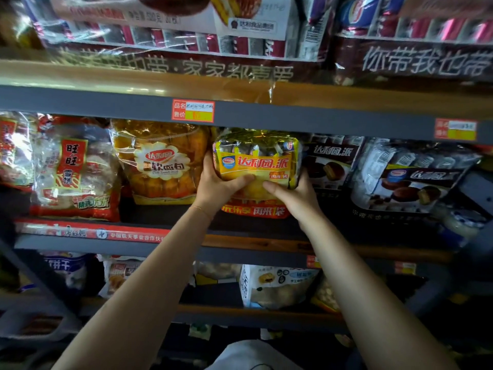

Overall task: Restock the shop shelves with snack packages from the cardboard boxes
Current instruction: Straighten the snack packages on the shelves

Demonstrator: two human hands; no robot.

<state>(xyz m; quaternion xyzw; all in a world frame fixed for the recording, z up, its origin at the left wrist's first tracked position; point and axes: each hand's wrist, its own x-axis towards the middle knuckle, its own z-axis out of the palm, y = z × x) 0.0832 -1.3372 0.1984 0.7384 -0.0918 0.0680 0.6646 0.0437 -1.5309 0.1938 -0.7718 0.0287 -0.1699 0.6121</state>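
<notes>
A yellow snack bag [260, 162] with red lettering stands on the middle shelf [160, 243], between a bread bag and dark pie bags. My left hand [216, 185] grips its left edge, thumb across the front. My right hand [293, 194] holds its right side, thumb on the front, fingers behind the bag. The bag's red lower band shows below my hands. No cardboard box is in view.
An orange bread bag [161, 162] and a red rice-cracker bag [74, 169] stand to the left. Dark pie bags [408, 177] fill the right. Wrapped boxes [173, 30] sit on the top shelf. More snack bags [274, 285] lie on the shelf below.
</notes>
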